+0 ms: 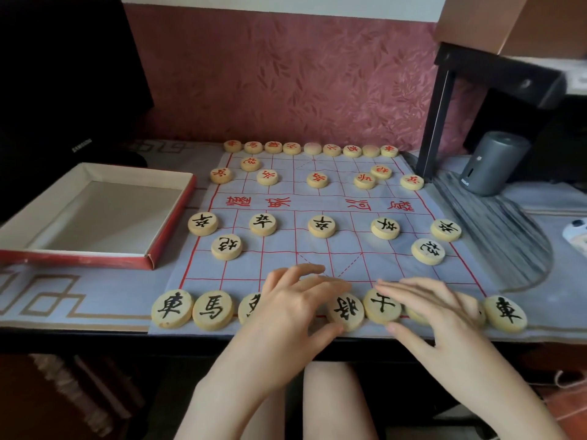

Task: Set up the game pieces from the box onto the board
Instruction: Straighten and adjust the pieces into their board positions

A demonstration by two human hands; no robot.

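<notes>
Head view: we record the general piece [345, 311] at the middle of the near edge of the board [279, 258], between both hands. Left hand [292, 309] lies nearer, thumb touching the disc's near rim, fingers nearly straight; whether its grip pinches, we cannot tell. Right hand [444, 315] rests flat, released, over the neighbouring piece [382, 308]. The disc is round: no long axis governs.

Matt wooden pieces [172, 309], cloth board [346, 249], cardboard box [95, 214].
</notes>
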